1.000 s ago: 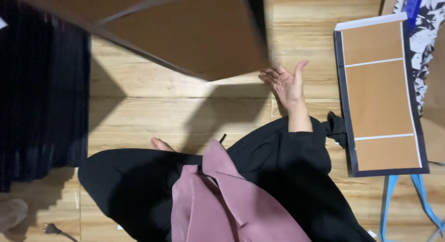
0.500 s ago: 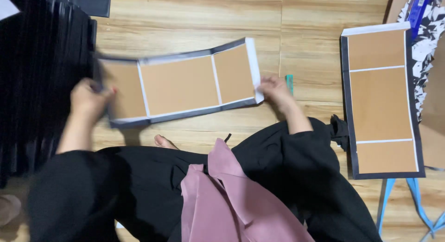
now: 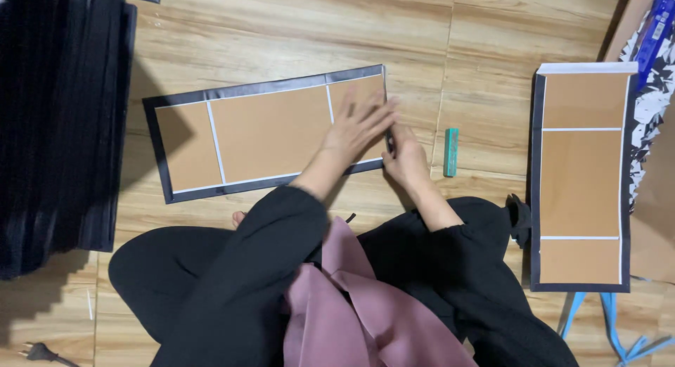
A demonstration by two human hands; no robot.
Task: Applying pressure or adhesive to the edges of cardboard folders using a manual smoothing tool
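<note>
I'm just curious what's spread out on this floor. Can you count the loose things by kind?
Brown board sheets with black edging: 2, one under both hands, left hand and right hand, and one lying apart at the right.
Small teal block: 1
Stack of black sheets: 1
Total: 4

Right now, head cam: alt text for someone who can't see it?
Seen from above, a seated person presses the left hand flat on the right end of a long brown panel with a black border on a wooden floor, the right hand at its right edge. A small teal block and a second brown panel lie to the right.
</note>
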